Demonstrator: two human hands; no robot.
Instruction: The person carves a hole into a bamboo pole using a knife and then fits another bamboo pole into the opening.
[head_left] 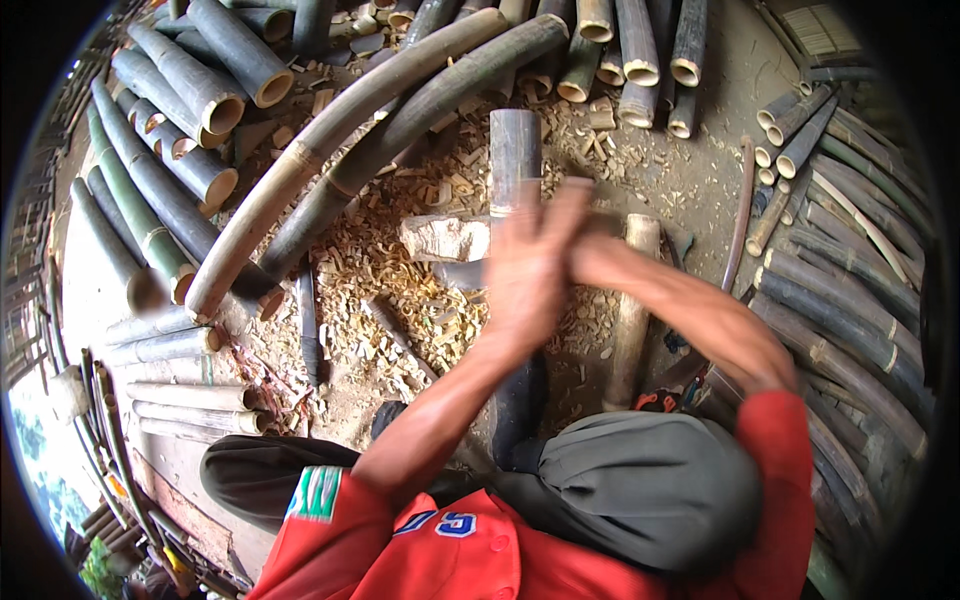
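Our left hand [525, 275] and right hand [592, 256] overlap before a dark bamboo tube [515, 150].
We cannot tell whether our blurred fingers grip it; it points toward the shaving-strewn floor's [722, 160] far edge.

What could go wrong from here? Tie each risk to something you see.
The bare left hand is close to the rough wood block; splinters might scrape it. Loose shavings cover the ground nearby, so someone could slip. The pale curved pole seems to rest over other bamboo and might roll.
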